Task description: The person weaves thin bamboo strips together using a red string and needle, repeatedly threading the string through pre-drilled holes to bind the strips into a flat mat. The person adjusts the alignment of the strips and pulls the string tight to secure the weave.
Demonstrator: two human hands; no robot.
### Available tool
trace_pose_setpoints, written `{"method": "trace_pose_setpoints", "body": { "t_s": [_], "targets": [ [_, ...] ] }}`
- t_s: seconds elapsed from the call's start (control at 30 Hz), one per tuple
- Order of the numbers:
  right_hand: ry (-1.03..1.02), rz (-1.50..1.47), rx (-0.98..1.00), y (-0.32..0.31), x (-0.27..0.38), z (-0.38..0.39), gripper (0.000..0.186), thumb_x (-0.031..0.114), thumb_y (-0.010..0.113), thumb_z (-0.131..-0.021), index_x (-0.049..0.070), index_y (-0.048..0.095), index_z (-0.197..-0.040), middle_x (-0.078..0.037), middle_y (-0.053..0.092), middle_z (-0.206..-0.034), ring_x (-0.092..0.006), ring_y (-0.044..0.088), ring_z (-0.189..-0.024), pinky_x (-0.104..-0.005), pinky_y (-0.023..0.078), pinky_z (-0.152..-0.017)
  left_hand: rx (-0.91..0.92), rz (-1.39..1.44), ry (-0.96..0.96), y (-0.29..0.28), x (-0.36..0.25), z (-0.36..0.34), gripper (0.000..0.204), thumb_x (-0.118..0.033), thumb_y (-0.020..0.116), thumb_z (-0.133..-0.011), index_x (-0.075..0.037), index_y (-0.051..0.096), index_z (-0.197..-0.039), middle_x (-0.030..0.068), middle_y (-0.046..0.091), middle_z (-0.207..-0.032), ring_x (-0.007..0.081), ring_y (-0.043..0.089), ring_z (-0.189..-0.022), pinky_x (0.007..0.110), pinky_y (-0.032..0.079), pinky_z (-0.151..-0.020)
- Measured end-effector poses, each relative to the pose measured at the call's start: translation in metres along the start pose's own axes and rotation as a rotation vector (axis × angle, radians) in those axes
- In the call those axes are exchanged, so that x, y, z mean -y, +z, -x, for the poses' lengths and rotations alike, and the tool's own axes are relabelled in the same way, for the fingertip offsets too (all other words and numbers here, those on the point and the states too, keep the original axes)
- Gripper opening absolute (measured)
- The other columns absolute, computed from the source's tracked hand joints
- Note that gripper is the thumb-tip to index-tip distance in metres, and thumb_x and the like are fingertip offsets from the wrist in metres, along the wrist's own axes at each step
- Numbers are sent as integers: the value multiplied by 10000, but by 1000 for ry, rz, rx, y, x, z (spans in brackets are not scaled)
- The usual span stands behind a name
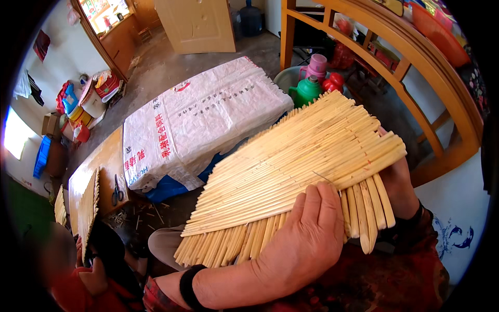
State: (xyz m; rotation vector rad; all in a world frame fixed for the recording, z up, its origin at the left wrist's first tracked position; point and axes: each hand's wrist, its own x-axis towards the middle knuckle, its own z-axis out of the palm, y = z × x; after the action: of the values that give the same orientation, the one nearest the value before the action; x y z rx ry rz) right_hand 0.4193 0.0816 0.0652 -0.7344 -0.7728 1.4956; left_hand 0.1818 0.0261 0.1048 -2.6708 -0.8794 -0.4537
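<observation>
Two crossed layers of pale, peeled plant stalks, stitched with thread, form a mat [280, 161] tilted in front of me. My left hand [312, 223] is closed at its lower edge, fingers bent and pressed together. By those fingertips a thin needle [323, 177] sticks out over the stalks; its other end is hidden. Behind the right edge, my right hand [399, 174] grips the mat from underneath, most of its fingers covered. Shorter stalk ends [366, 213] fan out below, between the two hands.
At the lower left another person holds a similar stalk mat [89, 208]. Scissors [117, 191] lie on a wooden board [106, 161]. Ahead stands a block covered with a white woven sack [208, 109]. A green thermos [306, 92] and a wooden frame [416, 67] are at the right.
</observation>
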Motion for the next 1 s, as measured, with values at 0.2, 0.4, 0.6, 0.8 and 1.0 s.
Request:
{"method": "trace_pose_setpoints", "body": {
  "t_s": [0.2,0.4,0.6,0.8,1.0],
  "targets": [
    [-18,-212,153,-31,-37,-8,318,223,416,-1010,30,504,-1248,-101,596,-1196,-232,562,-1139,-384,444,-1010,98,-110,47,1,-3,9,485,-113,527,-802,191,519,-1179,330,526,-1190,397,567,-1097,438,475,-972],
    [168,-465,139,-49,-150,-48,465,309,582,-930,28,510,-1294,-96,581,-1287,-226,538,-1174,-376,384,-1055,93,-47,37,59,70,56,487,-106,538,-794,95,532,-1238,235,527,-1295,350,543,-1190,476,433,-1015],
    [557,96,232,-30,-170,-48,380,202,571,-949,2,519,-1267,-122,612,-1195,-228,625,-1017,-371,509,-897,95,35,-176,120,91,150,462,-127,527,-841,22,532,-1278,173,534,-1323,310,527,-1227,482,392,-1043],
    [136,1148,397,-13,-95,-70,163,147,602,-938,-7,652,-954,-56,636,-900,-96,602,-717,-257,502,-644,-104,41,-552,163,79,181,376,-112,530,-868,1,555,-1225,137,555,-1305,287,517,-1243,495,331,-1086],
    [-99,1214,864,56,-134,-99,144,118,610,-910,-16,636,-958,-124,609,-851,-270,607,-782,-340,477,-695,-75,44,-583,165,84,175,357,-114,526,-890,-15,563,-1231,107,571,-1298,263,535,-1230,461,352,-1068]
  ]
}}
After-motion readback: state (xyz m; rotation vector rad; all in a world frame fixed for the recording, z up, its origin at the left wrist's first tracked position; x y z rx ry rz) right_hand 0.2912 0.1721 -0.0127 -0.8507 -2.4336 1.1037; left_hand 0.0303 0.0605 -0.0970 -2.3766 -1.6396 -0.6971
